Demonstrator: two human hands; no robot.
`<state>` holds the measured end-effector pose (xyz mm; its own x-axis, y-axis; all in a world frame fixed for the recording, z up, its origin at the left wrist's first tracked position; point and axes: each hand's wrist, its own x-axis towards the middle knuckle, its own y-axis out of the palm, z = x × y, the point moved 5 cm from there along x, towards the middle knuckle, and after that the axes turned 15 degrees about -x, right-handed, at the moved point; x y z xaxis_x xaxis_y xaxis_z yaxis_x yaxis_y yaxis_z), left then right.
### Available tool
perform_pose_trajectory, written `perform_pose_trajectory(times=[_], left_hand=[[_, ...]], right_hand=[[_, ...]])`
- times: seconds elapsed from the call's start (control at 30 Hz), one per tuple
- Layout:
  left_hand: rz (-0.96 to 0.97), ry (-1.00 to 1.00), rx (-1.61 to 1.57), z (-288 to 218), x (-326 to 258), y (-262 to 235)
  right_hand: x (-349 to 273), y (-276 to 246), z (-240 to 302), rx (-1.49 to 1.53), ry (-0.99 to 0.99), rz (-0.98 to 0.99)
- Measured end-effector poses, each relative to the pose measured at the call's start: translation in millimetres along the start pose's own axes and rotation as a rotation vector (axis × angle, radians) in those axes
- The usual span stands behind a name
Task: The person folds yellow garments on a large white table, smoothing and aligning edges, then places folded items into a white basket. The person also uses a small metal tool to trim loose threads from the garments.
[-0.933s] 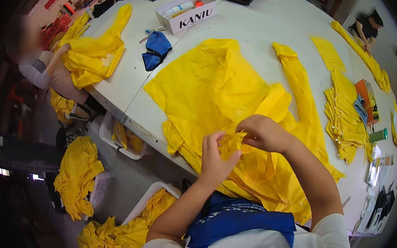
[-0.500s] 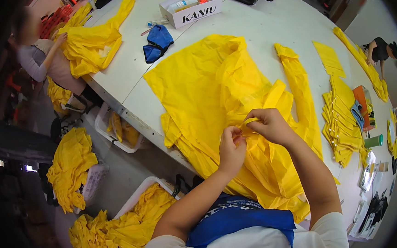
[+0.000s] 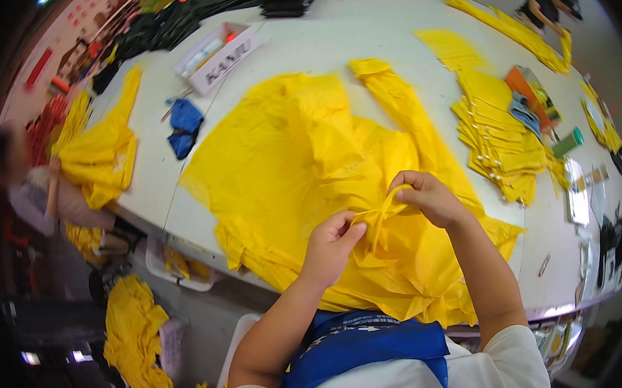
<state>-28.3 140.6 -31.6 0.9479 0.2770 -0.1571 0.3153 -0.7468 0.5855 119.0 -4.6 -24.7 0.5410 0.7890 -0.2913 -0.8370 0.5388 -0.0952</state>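
Observation:
A large yellow raincoat-like garment lies crumpled on the white table right before me, one long sleeve stretched toward the far side. My left hand pinches a fold of its thin fabric between thumb and fingers. Just to the right, my right hand grips a narrow yellow strip that loops down toward the left thumb. The strip's lower end is lost among the folds, so whether it is attached to the garment I cannot tell.
A white box and blue cloth lie beyond the garment. At right are stacked yellow pieces, an orange box and a green cylinder. Co-workers handle yellow garments far left and far right. Baskets of yellow fabric stand lower left.
My view has turned rightward. My hands have moved apart, and the strip now stands up as a visible loop between them. Both hands keep their grip.

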Motion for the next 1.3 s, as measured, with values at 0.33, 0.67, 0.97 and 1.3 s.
perform_pose_trajectory(times=[0.33, 0.67, 0.97, 1.3], left_hand=[[0.005, -0.094, 0.081, 32.3, -4.3, 62.4], [0.140, 0.214, 0.655, 25.6, -13.7, 89.3], [0.179, 0.209, 0.585, 16.5, -21.9, 72.5], [0.186, 0.193, 0.454, 18.4, -20.5, 55.1]], right_hand=[[-341.5, -266.3, -299.7, -0.791, 1.505, -1.459], [-425.3, -308.8, -393.9, -0.464, 1.048, -1.362], [-396.3, -258.6, -349.2, -0.308, 0.926, -1.508], [-170.9, -45.4, -60.9, -0.170, -0.043, -0.797]])
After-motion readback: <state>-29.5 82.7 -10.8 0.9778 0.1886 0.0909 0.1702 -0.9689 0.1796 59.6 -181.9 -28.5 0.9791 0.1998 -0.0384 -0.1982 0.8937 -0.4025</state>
